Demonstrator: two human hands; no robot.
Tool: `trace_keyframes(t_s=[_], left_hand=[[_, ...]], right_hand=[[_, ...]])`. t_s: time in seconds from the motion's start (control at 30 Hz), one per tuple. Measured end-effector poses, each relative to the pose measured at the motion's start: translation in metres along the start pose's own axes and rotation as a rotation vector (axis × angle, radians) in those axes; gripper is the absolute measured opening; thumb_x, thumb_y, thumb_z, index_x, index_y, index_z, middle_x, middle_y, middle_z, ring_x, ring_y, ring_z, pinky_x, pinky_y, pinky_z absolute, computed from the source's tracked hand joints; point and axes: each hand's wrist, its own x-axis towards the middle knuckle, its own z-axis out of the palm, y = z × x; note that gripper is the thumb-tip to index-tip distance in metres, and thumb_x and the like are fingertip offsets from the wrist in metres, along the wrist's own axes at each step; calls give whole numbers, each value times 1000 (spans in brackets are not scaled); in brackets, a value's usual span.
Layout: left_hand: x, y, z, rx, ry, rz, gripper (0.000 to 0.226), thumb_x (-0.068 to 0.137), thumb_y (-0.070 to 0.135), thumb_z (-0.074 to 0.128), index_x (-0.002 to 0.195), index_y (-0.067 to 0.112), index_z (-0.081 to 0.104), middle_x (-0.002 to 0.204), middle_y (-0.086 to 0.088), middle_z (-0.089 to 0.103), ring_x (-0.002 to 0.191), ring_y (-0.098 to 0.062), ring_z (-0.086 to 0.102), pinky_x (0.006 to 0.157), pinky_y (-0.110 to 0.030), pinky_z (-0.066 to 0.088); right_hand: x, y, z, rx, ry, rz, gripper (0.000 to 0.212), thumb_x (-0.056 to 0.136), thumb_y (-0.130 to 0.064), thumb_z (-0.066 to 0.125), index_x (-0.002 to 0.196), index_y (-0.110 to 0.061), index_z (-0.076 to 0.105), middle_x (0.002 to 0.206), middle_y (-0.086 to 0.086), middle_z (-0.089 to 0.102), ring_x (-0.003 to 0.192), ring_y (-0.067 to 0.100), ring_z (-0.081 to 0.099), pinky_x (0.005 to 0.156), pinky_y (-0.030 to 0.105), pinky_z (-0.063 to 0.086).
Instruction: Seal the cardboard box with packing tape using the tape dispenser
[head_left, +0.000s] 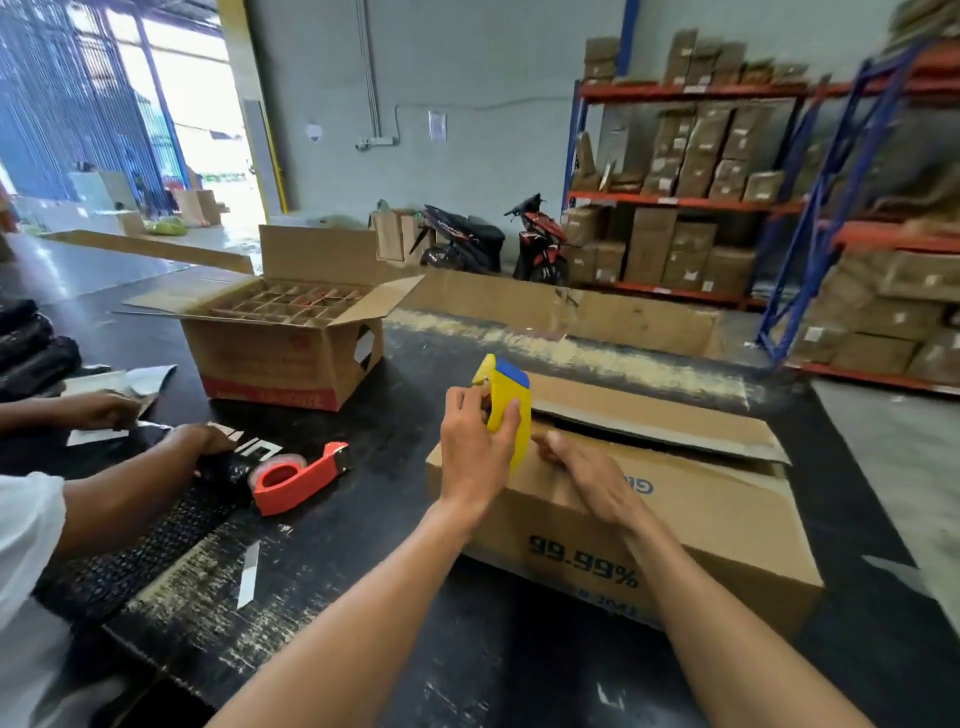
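left hand (475, 447): wrapped tight round the yellow tape dispenser (506, 402)
right hand (589, 480): just beside that grip, flat and open on the cardboard box (675, 499)
flaps: gap showing past the dispenser

My single view comes from a wide-angle camera worn on the head, looking forward and down across the dark table (363, 519). I see both forearms enter from the bottom edge, so the left hand (475, 452) and right hand (587, 478) sit close to the lens, at the near end of the cardboard box (727, 519). The upper part of the frame faces the far wall and the shelving (701, 197) at right. Straight lines bow toward the edges. No second view overlaps this one.
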Motion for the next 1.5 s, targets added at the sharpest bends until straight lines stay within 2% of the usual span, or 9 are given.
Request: trace_keyframes(t_s=[0.17, 0.37, 0.5, 0.63, 0.77, 0.9, 1.13, 1.27, 1.5], left_hand=[[2, 20, 38, -108, -69, -112, 32, 98, 44, 54, 115, 18, 62, 109, 0, 54, 93, -12, 55, 85, -25, 44], [-8, 22, 59, -113, -232, -53, 29, 103, 34, 48, 119, 14, 61, 109, -3, 52, 85, 4, 52, 74, -7, 41], [-4, 6, 51, -116, -359, 47, 34, 103, 36, 47, 127, 17, 60, 116, -1, 55, 97, 11, 51, 79, -1, 37], [7, -14, 50, 70, -326, 151, 57, 102, 51, 27, 142, 18, 50, 140, -4, 52, 127, -12, 45, 109, -30, 34], [1, -44, 52, 503, -620, 206, 75, 96, 59, -1, 158, 19, 7, 166, -2, 0, 152, -18, -4, 123, -41, -5], [-1, -62, 58, 633, -810, 165, 60, 101, 55, -1, 155, 29, -5, 166, 1, -11, 151, -18, -13, 122, -45, -8], [1, -59, 56, 677, -900, 139, 71, 96, 67, -1, 157, 33, 5, 166, 4, -5, 152, -20, -9, 122, -49, -8], [3, -56, 56, 714, -914, 170, 79, 92, 73, -1, 158, 31, 5, 166, 2, -5, 152, -23, -8, 121, -52, -7], [3, -55, 54, 755, -952, 208, 75, 95, 68, 3, 158, 27, 3, 166, -4, -7, 152, -28, -8, 120, -56, -6]], right_hand=[[-7, 4, -20, 491, 239, -9, 51, 96, -55, 47, 117, -18, 75, 106, 10, 77, 106, 25, 71, 103, 51, 46], [-4, 16, -26, 729, 374, 19, 43, 78, -38, 81, 112, -12, 76, 113, 15, 74, 112, 40, 66, 103, 57, 48], [0, 20, -29, 850, 365, 76, 31, 88, -17, 71, 118, -11, 74, 120, 16, 71, 110, 36, 67, 97, 53, 50], [3, 20, -30, 936, 379, 97, 31, 97, -9, 57, 127, -3, 65, 118, 20, 71, 97, 31, 68, 90, 50, 51], [3, 20, -34, 1024, 427, 105, 33, 102, -5, 40, 125, -7, 64, 107, 11, 73, 86, 18, 67, 74, 34, 55], [11, 20, -32, 1000, 476, 102, 37, 97, -8, 41, 129, -5, 60, 116, 18, 69, 105, 27, 63, 89, 41, 52], [0, 13, -40, 981, 591, 90, 29, 97, -40, 50, 107, -16, 63, 72, -6, 60, 64, 8, 50, 66, 28, 40], [-10, 10, -58, 882, 568, 73, 9, 93, -14, 61, 102, -18, 60, 73, -3, 49, 59, 8, 41, 51, 21, 36], [-31, -25, -96, 472, 511, 33, 34, 90, -42, 68, 123, -33, 71, 84, -15, 65, 82, 14, 47, 74, 31, 41]])
